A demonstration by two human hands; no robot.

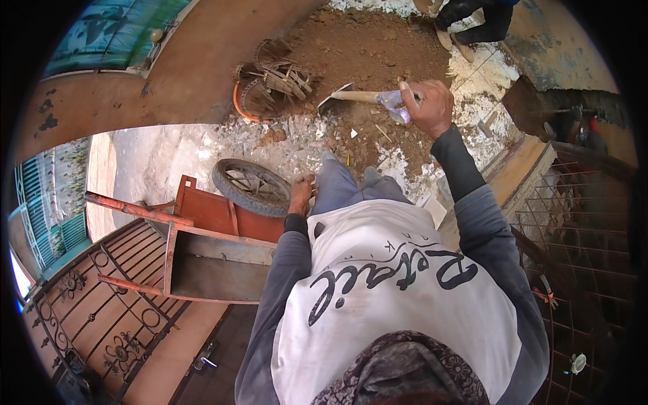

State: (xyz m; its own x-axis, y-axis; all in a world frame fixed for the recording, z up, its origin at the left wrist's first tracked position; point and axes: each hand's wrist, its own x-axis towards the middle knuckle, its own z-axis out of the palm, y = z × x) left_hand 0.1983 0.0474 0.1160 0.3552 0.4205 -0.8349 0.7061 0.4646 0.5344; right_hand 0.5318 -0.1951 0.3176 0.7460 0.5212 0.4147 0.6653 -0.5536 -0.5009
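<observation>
My right hand (430, 108) is closed round the purple-wrapped end of a wooden handle, held out ahead of me. At its far end a dark metal blade sits crosswise, so it looks like a short hoe (361, 96). The blade is over the edge of brown soil (378, 50) and pale rubble (297, 135). My left hand (301, 194) rests against my left leg, its fingers partly hidden and seemingly loose, holding nothing I can see. Just left of it is the black-tyred wheel (253, 189) of an orange-red wheelbarrow (223, 239).
Woven baskets (273, 81), one orange-rimmed, lie by the soil. Another person's legs (472, 27) stand at the far right. A hammer-like tool (487, 125) lies on white debris. Wrought-iron gate panels (101, 290) are at left; a metal bar grid (574, 223) is at right.
</observation>
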